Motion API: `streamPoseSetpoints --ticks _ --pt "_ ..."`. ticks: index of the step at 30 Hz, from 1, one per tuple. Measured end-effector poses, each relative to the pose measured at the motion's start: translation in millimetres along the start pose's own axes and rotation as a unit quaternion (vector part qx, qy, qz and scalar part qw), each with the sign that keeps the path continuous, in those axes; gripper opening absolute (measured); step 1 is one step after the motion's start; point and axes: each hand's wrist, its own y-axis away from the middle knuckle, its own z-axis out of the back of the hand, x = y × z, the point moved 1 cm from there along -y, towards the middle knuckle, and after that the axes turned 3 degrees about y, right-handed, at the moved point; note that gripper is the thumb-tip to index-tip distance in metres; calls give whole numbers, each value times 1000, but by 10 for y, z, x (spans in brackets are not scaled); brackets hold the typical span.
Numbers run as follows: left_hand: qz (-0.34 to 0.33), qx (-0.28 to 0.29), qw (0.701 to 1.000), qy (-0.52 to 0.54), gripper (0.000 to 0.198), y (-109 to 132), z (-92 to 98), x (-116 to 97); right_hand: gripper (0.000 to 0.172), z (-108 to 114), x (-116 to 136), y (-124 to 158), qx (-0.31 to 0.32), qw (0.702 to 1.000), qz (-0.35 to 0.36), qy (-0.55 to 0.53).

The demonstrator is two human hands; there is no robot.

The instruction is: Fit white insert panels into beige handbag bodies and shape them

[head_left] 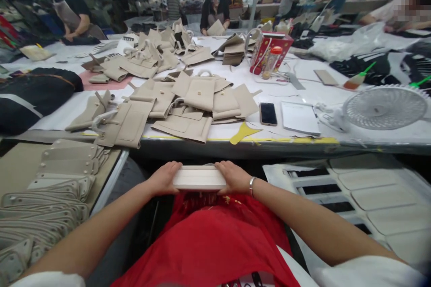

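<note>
The left hand (164, 179) and right hand (235, 177) pinch opposite ends of the cream piece (200, 178) between them, which looks light and fairly stiff, so those ends seem the best hold.

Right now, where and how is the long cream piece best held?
Probably take the cream piece by its two short ends, coming in from left and right; the left grip and right grip clasp it there. It is long and narrow and runs from side to side, so an end hold should leave most of its long face uncovered.
</note>
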Motion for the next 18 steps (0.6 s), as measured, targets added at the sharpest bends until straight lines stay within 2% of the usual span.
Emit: streamPoseSetpoints --ticks 3,7,11,14,18 --pt "-29 18 999 10 84 -83 39 54 90 19 -25 -93 9 1000 5 -8" --pt "-44 -7 999 24 84 -125 20 78 90 28 -39 -122 11 1000 10 -22" --pt "-45 12 999 28 80 -118 7 101 90 21 -35 -118 18 999 6 -28" --pt "-67 30 996 52 84 -93 33 194 91 57 -35 -150 28 999 -3 -27" --pt "-68 13 995 75 92 -12 75 331 93 106 -20 -153 50 999 5 -15"
